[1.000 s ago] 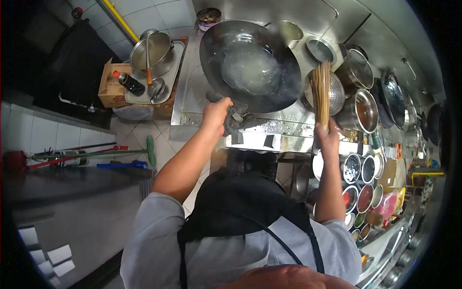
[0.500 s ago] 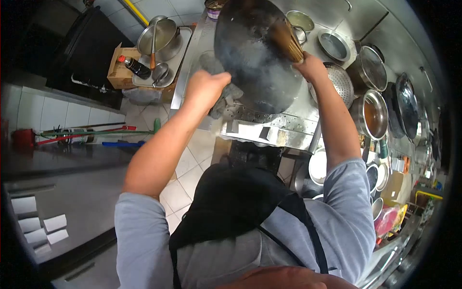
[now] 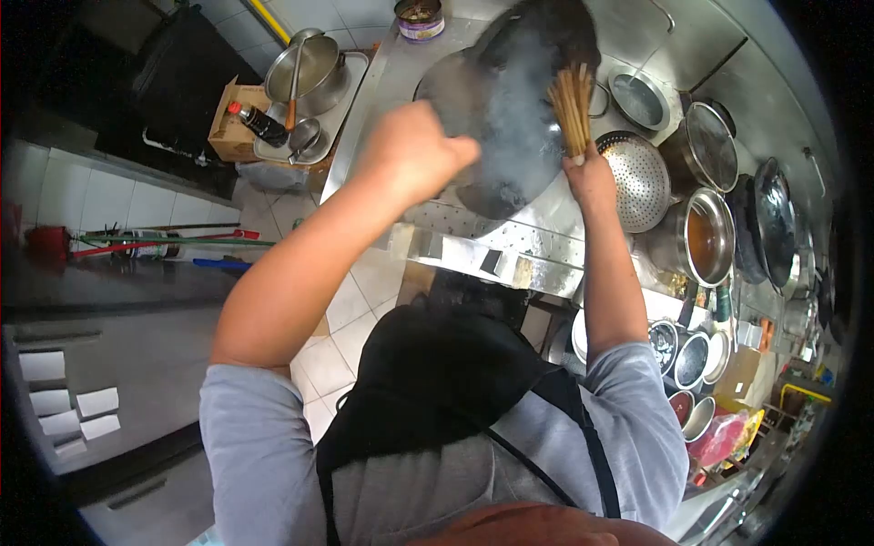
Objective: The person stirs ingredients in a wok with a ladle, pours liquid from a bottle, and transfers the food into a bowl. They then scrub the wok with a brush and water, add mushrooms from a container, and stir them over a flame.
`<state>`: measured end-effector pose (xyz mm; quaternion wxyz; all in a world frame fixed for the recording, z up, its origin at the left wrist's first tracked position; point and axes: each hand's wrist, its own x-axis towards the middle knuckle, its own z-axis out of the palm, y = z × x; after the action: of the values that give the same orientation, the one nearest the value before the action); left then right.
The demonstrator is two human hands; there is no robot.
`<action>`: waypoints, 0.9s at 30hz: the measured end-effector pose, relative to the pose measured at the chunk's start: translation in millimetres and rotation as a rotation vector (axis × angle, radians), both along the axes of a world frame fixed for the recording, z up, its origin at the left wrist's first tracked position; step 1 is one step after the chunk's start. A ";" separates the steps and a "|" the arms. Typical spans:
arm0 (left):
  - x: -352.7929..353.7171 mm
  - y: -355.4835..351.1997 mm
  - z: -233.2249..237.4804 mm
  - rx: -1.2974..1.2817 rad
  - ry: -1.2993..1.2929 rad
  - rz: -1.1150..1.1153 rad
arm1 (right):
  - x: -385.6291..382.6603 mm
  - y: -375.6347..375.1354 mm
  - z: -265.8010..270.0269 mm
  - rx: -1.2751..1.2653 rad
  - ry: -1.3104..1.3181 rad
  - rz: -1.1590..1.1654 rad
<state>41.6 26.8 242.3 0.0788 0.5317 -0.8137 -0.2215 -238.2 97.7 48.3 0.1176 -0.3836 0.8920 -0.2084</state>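
Observation:
A large black wok [image 3: 537,45] is tipped up over the steel range, with smoke rising across its inside. My left hand [image 3: 414,153] is closed at the wok's left side, blurred by motion. A grey-brown blur [image 3: 448,96] beyond the knuckles looks like a cloth; the exact grip on the wok's edge is hidden. In my right hand [image 3: 592,180] is a bamboo wok brush [image 3: 574,109], its bristles pointing away from me at the wok's right side.
On the right stand a perforated strainer [image 3: 635,182], a pot of brown liquid [image 3: 706,238] and a steel pan [image 3: 639,98]. A can [image 3: 419,20] sits at the back left. Further left, a tray [image 3: 350,91] bears a stockpot [image 3: 314,77], a ladle and a bottle [image 3: 259,125].
The wok has tilted and swung to the right. My left hand has moved right and the cloth no longer hangs below it. The brush has turned more upright in my right hand, which is slightly lower.

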 end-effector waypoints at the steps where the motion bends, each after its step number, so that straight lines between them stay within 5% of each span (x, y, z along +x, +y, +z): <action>1: 13.6 -3.5 3.3 0.099 0.156 0.014 | -1.7 -6.5 -5.2 0.004 0.044 0.037; 2: 31.8 -24.0 -25.0 -0.009 0.120 0.072 | 0.9 -11.4 7.7 0.004 -0.037 0.065; 5: 97.0 -43.5 -91.7 0.379 0.502 0.335 | -3.9 -19.8 45.8 -0.071 -0.213 0.138; 7: 114.1 -31.5 -121.0 0.647 0.864 0.493 | -5.0 -25.4 78.0 -0.274 -0.020 0.120; 9: 132.7 -48.4 -177.7 0.803 0.850 0.696 | -11.2 -40.6 106.4 -0.538 0.140 0.080; 11: 95.7 -46.7 -174.7 0.985 1.108 0.680 | -14.7 -64.5 147.6 -0.784 0.209 0.021; 13: 64.7 -63.2 -210.7 1.098 1.085 0.656 | -24.3 -98.2 175.4 -0.970 0.406 -0.052; 15: 28.1 -71.7 -225.7 1.149 1.058 0.646 | -23.4 -136.1 196.4 -1.101 0.291 -0.031; 17: -1.3 -72.3 -212.1 1.249 1.056 0.684 | -69.0 -190.9 150.7 -1.089 0.550 -0.174; 19: -10.6 -66.1 -215.4 1.232 1.048 0.663 | -78.2 -223.0 92.6 -0.848 0.374 -0.332; 22: -16.9 -67.4 -212.0 1.255 0.965 0.725 | -202.3 -266.2 -87.5 0.089 0.131 0.054; 25: -14.7 -78.7 -180.9 1.229 0.831 0.732 | -62.8 -248.2 13.3 -0.072 0.020 -0.151; 27: -11.8 -77.3 -175.4 1.191 0.729 0.728 | 4.2 -231.4 25.5 -0.276 0.124 0.036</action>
<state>29.7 -50.5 67.0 0.1101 0.6112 -0.2554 -0.7410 -234.0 -133.7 73.8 0.0121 -0.4243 0.8533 -0.3028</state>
